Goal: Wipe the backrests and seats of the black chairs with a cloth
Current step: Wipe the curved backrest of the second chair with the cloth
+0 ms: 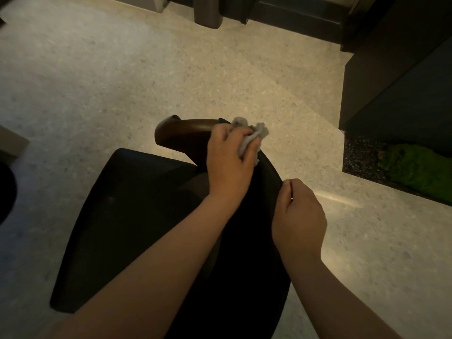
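Wiping the backrest [266,172] of the black chair [127,216] looks like the step now. Left hand [228,165] squeezes the gray cloth [249,138] on its far top edge; right hand [298,216] pinches the near edge. Next, rub along it.

one black chair [137,216], one grey cloth [252,135], two hands [230,165], one wooden armrest [181,133]

No text or label can be read anywhere
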The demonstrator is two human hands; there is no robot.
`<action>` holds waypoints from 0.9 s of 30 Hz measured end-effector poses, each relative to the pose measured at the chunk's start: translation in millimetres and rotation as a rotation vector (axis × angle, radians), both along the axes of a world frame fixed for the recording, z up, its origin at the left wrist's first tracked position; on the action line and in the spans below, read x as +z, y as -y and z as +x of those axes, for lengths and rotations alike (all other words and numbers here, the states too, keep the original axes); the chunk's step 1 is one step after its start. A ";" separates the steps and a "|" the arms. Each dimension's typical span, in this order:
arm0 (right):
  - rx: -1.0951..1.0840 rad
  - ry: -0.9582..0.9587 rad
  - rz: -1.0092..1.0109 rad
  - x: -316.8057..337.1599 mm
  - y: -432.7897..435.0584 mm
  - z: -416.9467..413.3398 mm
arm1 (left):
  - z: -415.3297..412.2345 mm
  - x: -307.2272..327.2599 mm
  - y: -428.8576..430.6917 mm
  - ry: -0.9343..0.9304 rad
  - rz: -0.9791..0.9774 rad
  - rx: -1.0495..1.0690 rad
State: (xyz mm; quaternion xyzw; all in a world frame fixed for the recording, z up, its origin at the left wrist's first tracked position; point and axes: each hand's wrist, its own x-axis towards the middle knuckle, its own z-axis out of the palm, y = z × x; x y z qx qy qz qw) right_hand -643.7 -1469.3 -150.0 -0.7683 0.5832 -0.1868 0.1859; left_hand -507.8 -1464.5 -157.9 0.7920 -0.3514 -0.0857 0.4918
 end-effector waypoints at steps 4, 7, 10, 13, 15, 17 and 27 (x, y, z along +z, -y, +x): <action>0.000 0.000 -0.010 1.4 -0.3 0.4 | 0.6 -12.2 10.0 0.111 0.077 0.064; 0.001 0.004 0.004 0.5 0.1 -0.1 | 6.0 -19.5 11.3 0.038 0.046 0.154; -0.002 0.010 -0.011 0.5 -0.3 -0.2 | 10.1 -23.7 10.3 -0.041 0.028 0.259; 0.002 0.016 -0.005 0.3 0.0 -0.3 | 16.3 -33.4 -4.1 -0.098 0.051 0.316; 0.006 0.024 -0.014 0.1 0.0 -0.2 | 18.6 -47.6 -21.9 -0.112 0.151 0.287; 0.008 0.030 -0.022 -0.1 -0.1 -0.2 | 19.0 -67.4 -42.3 -0.144 0.298 0.199; 0.004 0.023 -0.009 -0.7 0.1 -0.4 | -7.5 -50.4 -38.2 -0.234 -0.006 0.199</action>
